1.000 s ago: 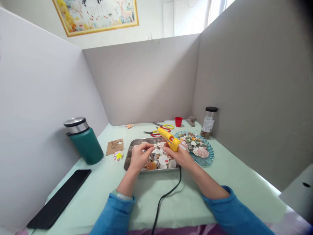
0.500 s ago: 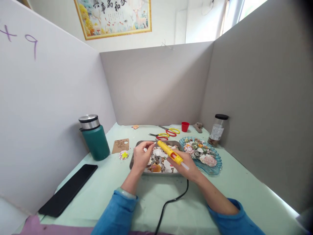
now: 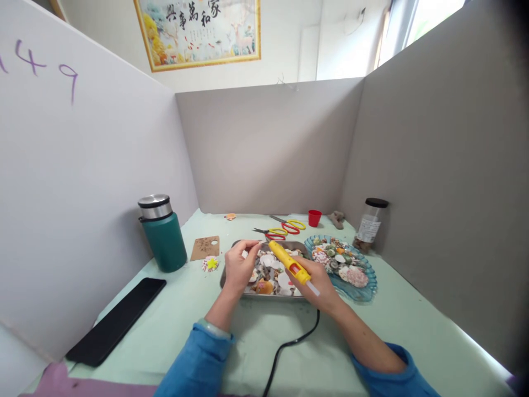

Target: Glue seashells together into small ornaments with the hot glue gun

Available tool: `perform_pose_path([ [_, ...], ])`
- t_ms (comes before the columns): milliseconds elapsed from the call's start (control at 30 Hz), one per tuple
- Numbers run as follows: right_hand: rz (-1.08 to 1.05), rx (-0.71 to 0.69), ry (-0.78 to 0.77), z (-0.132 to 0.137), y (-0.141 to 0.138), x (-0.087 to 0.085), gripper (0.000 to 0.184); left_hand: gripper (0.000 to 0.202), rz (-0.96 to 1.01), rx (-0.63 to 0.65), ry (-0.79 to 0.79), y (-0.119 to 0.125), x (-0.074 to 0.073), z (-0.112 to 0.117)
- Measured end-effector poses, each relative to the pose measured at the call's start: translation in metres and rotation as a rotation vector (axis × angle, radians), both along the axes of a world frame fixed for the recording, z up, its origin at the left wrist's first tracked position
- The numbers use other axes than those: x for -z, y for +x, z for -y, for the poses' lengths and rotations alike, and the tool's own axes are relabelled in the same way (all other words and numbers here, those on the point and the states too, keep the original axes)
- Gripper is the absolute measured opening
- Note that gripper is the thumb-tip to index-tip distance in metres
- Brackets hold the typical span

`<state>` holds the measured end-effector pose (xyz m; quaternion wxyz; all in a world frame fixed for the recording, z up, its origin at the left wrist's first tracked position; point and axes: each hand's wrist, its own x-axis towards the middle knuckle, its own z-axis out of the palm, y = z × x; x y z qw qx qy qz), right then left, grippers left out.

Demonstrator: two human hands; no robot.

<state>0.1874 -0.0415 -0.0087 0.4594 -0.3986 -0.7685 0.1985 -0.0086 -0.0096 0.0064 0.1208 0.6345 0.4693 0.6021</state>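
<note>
My right hand (image 3: 318,282) is wrapped round a yellow hot glue gun (image 3: 287,259), with a clear glue stick (image 3: 313,288) poking out of its back end. The gun's nozzle points up and left, close to the fingertips of my left hand (image 3: 242,264). Those fingers are pinched together on a small whitish piece, too small to name. Both hands are over a metal tray (image 3: 268,298) of shells (image 3: 268,260) in white, brown and orange. From under my right hand a black cord (image 3: 285,347) runs down to the table's front edge.
Right of the tray is a blue glass plate (image 3: 370,295) of shells. Behind lie two pairs of scissors (image 3: 275,231) and a red cup (image 3: 314,218). A lidded jar (image 3: 369,223) stands right; a green bottle (image 3: 164,240), brown card (image 3: 205,248) and black phone-like slab (image 3: 118,320) are left. Partitions surround the table.
The view has tilted slightly, so everything sits a little lower and to the right. Both hands keep nearly the same pose, with the nozzle still near my left fingertips.
</note>
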Motion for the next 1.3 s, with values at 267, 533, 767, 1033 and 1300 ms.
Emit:
perform_pose_path([
  [267, 0.025, 0.007, 0.047, 0.0008, -0.0022, -0.0027, 0.011, 0.017, -0.017, -0.002, 0.039, -0.0004, 0.0017, -0.0011],
  [533, 0.059, -0.016, 0.085, -0.0009, -0.0027, 0.0013, 0.011, 0.019, 0.013, 0.026, 0.01, -0.0009, 0.0037, -0.0027],
  [767, 0.052, -0.012, 0.122, -0.0016, -0.0013, 0.0032, 0.012, 0.019, 0.118, 0.06, -0.076, -0.0003, 0.0032, -0.0043],
  [1033, 0.039, 0.021, 0.191, -0.0016, -0.0026, 0.0024, 0.015, 0.02, 0.205, 0.102, -0.114, 0.0003, 0.0035, -0.0051],
  [1300, 0.043, -0.006, 0.217, -0.0028, -0.0032, 0.0053, 0.018, 0.022, 0.278, 0.156, -0.133, 0.001, 0.0099, -0.0098],
])
